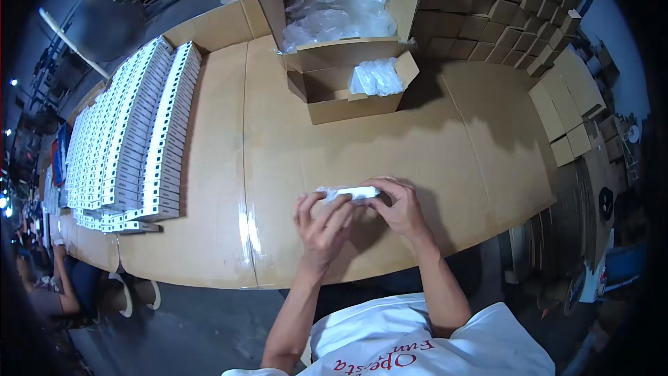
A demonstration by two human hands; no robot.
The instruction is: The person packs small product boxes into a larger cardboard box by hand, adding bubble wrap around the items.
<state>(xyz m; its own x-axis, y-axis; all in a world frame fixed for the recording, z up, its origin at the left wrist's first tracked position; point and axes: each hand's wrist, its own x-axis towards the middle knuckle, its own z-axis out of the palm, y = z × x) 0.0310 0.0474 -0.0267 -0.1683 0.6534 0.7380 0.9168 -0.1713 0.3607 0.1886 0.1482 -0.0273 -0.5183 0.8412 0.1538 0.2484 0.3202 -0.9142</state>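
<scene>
Over the front middle of the cardboard-covered table, both hands hold a small white box (pixel 363 193) with clear plastic film (pixel 325 190) at its left end. My left hand (pixel 324 228) has its fingers bent around the film-covered end. At the other end, my right hand (pixel 399 209) pinches the white box between thumb and fingers. Beyond the hands stands an open brown carton (pixel 353 111), with a clear plastic-wrapped bundle (pixel 376 77) in its right side. The fingers cover part of the white box.
A larger carton (pixel 266 0) behind holds a heap of clear plastic bags (pixel 337 7). Rows of small white boxes (pixel 122 125) are stacked on the left. Brown boxes (pixel 480 24) pile up at the back right. Another person's arm (pixel 64 282) shows at far left.
</scene>
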